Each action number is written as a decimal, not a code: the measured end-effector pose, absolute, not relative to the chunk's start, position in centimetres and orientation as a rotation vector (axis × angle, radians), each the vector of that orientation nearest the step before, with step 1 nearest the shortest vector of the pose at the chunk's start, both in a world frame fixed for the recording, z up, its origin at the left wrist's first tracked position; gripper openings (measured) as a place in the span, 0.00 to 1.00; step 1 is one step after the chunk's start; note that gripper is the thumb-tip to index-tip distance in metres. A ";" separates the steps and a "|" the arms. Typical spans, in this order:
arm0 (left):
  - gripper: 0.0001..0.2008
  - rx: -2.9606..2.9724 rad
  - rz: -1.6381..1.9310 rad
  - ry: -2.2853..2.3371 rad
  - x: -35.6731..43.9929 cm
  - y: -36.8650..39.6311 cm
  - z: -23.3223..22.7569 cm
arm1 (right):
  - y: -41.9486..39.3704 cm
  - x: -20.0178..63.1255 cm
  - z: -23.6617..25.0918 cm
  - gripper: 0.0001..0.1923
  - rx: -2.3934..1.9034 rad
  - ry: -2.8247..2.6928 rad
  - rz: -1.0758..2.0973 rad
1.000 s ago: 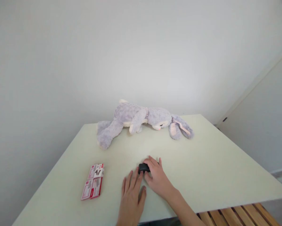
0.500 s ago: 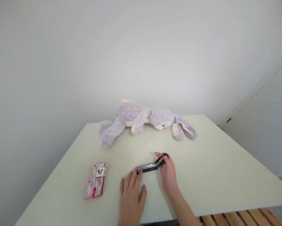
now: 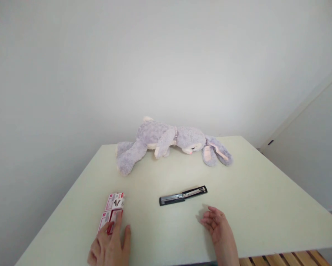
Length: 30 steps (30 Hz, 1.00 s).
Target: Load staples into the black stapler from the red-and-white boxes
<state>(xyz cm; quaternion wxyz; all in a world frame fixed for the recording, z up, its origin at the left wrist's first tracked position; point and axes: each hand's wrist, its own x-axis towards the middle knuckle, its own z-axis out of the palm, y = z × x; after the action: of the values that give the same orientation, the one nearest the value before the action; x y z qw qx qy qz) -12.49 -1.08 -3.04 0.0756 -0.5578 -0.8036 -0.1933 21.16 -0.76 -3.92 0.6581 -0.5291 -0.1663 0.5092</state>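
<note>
1. The stapler [image 3: 183, 195], black and slim, lies swung fully open and flat on the pale table [image 3: 254, 207], its two arms in one long line, near the middle and in front of the plush rabbit [image 3: 168, 142].
2. The left hand [image 3: 110, 244] rests at the near edge with its fingertips on the lower end of the red-and-white staple box [image 3: 111, 213]; the fingers are spread and loose, touching but not gripping the box.
3. The right hand [image 3: 218, 227] hovers just right of and nearer than the stapler, palm turned partly up, fingers loosely curled and holding nothing.
4. Handling, as a judgement: the stapler looks rigid, metal and fairly light, but hinged, so lifted by one end the other arm would likely swing. The surest hold seems to be near the hinge in the middle, or flat across both arms.
5. The staple box looks like thin card, light and easily crushed; gripping its long sides should serve better than pressing its top.
6. Compared with half a second ago: then the right hand held the stapler's raised upper arm while the left fingertips pinned its near end. Now both hands are off it, the arm lies flat, and the left hand has shifted over to the box.
</note>
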 end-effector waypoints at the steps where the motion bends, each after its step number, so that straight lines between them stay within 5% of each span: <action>1: 0.24 -1.719 -0.587 -2.392 -12.5 -1.5 -3.4 | -1.4 20.9 -3.9 0.23 -1.243 -0.456 1.172; 6: 0.21 -2.320 -0.832 -2.068 -8.4 -2.0 -4.0 | -2.1 18.6 -2.5 0.26 -1.432 -0.996 1.361; 12: 0.21 -2.893 -1.043 -1.895 -1.5 0.4 -2.0 | 0.9 18.4 -1.9 0.18 -1.599 -1.487 1.097; 30: 0.24 -2.899 -1.059 -1.940 -1.5 2.7 -2.5 | 3.7 21.2 -3.7 0.23 -1.619 -1.459 1.296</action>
<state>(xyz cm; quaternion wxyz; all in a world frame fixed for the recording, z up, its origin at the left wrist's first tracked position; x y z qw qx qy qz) -1.53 2.68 -2.51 -0.2491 -0.7701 -0.5154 -0.2814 21.19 3.70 -3.73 0.2984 -0.6093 -0.5492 0.4879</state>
